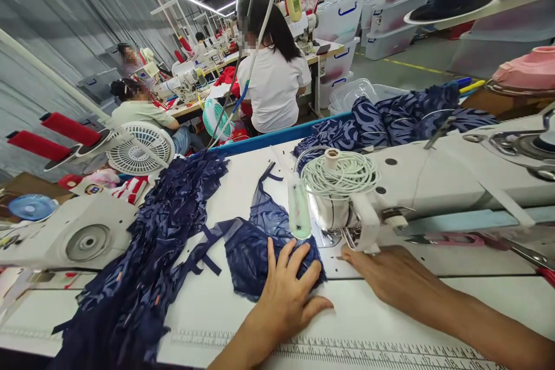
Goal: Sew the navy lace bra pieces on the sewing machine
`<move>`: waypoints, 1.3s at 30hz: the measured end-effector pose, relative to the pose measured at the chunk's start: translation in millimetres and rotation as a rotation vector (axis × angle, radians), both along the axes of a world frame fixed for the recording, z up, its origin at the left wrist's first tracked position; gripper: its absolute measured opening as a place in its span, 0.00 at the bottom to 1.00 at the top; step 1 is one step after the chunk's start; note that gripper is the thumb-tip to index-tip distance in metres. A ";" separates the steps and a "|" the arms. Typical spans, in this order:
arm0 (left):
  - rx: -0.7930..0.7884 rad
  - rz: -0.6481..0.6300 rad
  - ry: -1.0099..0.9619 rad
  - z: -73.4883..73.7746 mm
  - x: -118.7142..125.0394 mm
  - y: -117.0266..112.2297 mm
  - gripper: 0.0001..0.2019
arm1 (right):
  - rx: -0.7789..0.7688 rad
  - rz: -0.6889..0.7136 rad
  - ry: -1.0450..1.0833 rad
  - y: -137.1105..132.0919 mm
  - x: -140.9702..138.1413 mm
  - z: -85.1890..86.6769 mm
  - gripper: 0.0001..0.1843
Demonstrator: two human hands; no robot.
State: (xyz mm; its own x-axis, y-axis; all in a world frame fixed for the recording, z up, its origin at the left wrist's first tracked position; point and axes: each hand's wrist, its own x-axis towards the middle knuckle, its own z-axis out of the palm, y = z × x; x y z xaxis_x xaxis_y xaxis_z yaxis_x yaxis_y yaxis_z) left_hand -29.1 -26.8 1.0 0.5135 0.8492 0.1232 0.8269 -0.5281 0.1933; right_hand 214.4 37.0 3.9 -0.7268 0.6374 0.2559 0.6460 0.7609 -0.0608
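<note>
A navy lace garment piece [260,237] with straps lies on the white sewing table [373,318] in front of the sewing machine [433,191]. My left hand [286,295] lies flat on its near edge, fingers spread and pressing the fabric down. My right hand [385,274] rests on the table just right of the presser foot [342,237], fingers reaching under the machine head; what its fingertips touch is hidden. A coil of white cord [340,173] sits on top of the machine head.
A long heap of navy lace pieces [151,266] runs down the table's left. More navy fabric [399,115] is piled behind the machine. A white fan [139,147] and another machine [73,231] stand left. Several people sew at benches beyond.
</note>
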 end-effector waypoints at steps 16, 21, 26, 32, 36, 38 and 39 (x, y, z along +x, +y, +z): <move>0.141 -0.083 -0.029 3.0 6.5 27.9 0.26 | 0.028 0.202 0.207 -12.7 -8.1 -19.6 0.19; 0.060 -0.095 -0.030 -1.5 8.4 38.1 0.26 | 0.084 0.157 0.236 -10.5 -4.4 -24.9 0.25; 0.024 -0.073 -0.048 1.2 13.6 41.0 0.23 | 0.153 0.112 0.289 -10.4 2.4 -35.8 0.24; 0.028 -0.093 -0.107 -0.8 14.2 46.0 0.19 | 0.140 0.074 0.235 -8.1 6.6 -37.3 0.25; 0.070 -0.104 -0.099 -5.6 15.4 49.2 0.19 | 0.118 0.053 0.206 -7.2 7.5 -37.4 0.28; 0.078 -0.087 -0.080 -5.8 15.5 47.4 0.18 | 0.123 0.048 0.214 -9.7 7.7 -37.1 0.31; 0.072 -0.086 -0.080 -5.4 15.2 45.9 0.18 | 0.125 0.051 0.220 -11.4 7.7 -36.7 0.32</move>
State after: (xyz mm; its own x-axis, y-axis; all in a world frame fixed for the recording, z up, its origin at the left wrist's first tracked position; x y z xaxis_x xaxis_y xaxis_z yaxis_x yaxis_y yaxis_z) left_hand -14.0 19.1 -4.4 0.5702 0.7900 0.2255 0.7615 -0.6112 0.2156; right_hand 222.0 25.5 -32.8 -0.6751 0.5553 0.4857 0.5885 0.8024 -0.0994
